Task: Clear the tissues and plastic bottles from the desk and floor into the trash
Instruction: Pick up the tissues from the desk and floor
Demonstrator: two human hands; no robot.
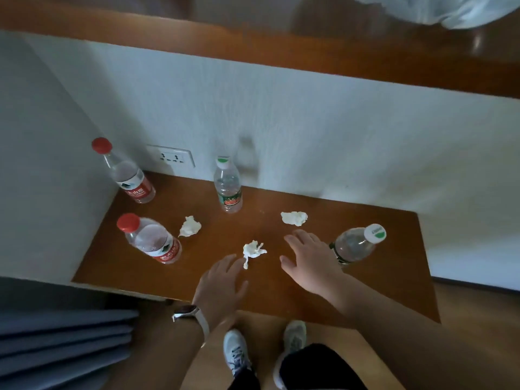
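Note:
On the brown desk (380, 280) stand several plastic bottles: a red-capped one (123, 171) at the back left, another red-capped one (150, 239) nearer me, a green-capped one (227, 185) at the back middle, and a white-and-green-capped one (356, 243) on the right. Three crumpled white tissues lie between them: a left tissue (190, 226), a middle tissue (253, 250) and a right tissue (294, 218). My left hand (221, 282) hovers open, fingertips just short of the middle tissue. My right hand (311, 258) is open, beside the right bottle, below the right tissue.
A white wall with a socket (171, 157) backs the desk, and a wooden shelf (281, 49) runs above it. Grey curtain folds (62, 342) hang at the lower left. My shoes (264, 350) stand on the wooden floor at the desk's front edge. No trash bin is in view.

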